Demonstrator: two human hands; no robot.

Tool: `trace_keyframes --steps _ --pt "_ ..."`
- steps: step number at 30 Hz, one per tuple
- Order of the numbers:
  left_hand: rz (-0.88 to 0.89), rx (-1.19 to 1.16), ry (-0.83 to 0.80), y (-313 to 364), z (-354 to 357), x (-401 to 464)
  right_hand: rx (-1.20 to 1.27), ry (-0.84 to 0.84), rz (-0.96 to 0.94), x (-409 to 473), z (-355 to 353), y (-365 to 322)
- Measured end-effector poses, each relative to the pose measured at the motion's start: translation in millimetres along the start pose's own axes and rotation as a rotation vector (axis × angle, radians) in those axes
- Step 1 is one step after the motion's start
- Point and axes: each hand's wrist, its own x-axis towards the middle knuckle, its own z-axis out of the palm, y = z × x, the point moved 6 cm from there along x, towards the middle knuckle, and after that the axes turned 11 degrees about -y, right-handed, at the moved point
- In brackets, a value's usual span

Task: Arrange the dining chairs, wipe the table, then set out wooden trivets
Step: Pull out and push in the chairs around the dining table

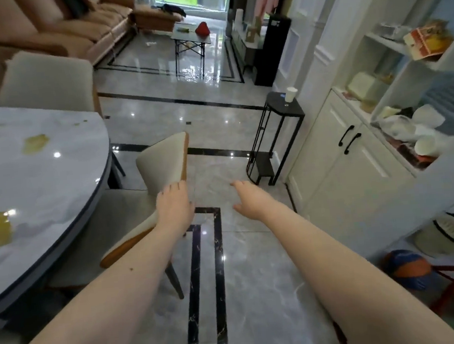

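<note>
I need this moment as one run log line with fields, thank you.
step: arranging chairs | left hand: on backrest of dining chair | right hand: open, holds nothing | table: yellow stains, unwiped | trivets: not visible

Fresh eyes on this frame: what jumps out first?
Two bare forearms reach forward: the left hand rests on the backrest of a cream dining chair by the table, the right hand hovers open over the floor. Yellow spills blot the marble dining table at left. A paper cup stands on a black side stand beyond.
</note>
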Motion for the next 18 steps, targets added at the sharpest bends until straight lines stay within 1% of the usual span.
trace_keyframes --steps 5,8,10,12,14,16,18 --pt "-0.14 -0.008 -0.023 -20.7 13.1 45.5 -0.055 -0.012 -0.173 69.7 -15.9 -15.7" --pt "-0.244 -0.045 -0.119 -34.6 31.8 76.9 -0.118 -0.006 -0.27 115.6 -26.8 -28.8" --pt "-0.299 -0.086 -0.229 -41.7 44.2 93.3 -0.166 0.005 -0.324 145.2 -34.0 -39.1" --pt "-0.332 -0.176 -0.368 -47.2 58.0 107.0 -0.242 -0.003 -0.361 168.7 -38.1 -49.0" --pt "-0.373 -0.28 -0.54 -58.1 71.2 122.6 -0.339 -0.014 -0.425 194.6 -44.7 -63.1" --pt "-0.418 -0.362 -0.708 -69.6 79.8 131.3 -0.384 -0.029 -0.483 212.8 -51.4 -75.1" --pt "-0.441 -0.41 -0.833 -74.6 86.4 134.3 -0.437 -0.047 -0.543 228.8 -54.0 -83.6"
